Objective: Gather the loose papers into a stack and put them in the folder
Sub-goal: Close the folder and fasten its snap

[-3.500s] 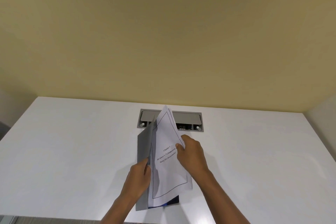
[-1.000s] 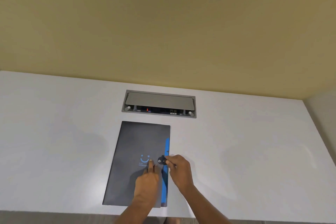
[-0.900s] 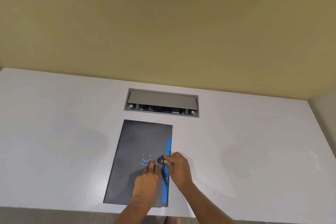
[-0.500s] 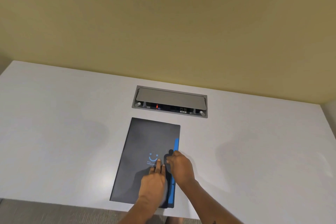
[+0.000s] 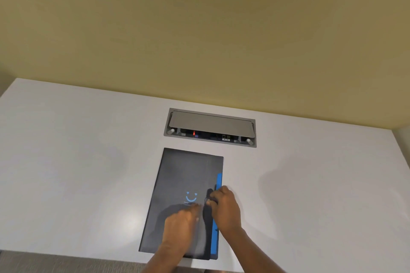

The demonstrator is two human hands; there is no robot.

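Folder lies closed on the bench, lower centre. Left hand presses the cover flat for steadiness; right hand pinches the clasp, apparently fastening it. No papers visible.

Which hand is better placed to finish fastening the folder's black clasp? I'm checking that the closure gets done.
The right hand: its fingertips already pinch the black clasp at the blue edge strip. The left hand lies flat on the dark folder, steadying the cover.
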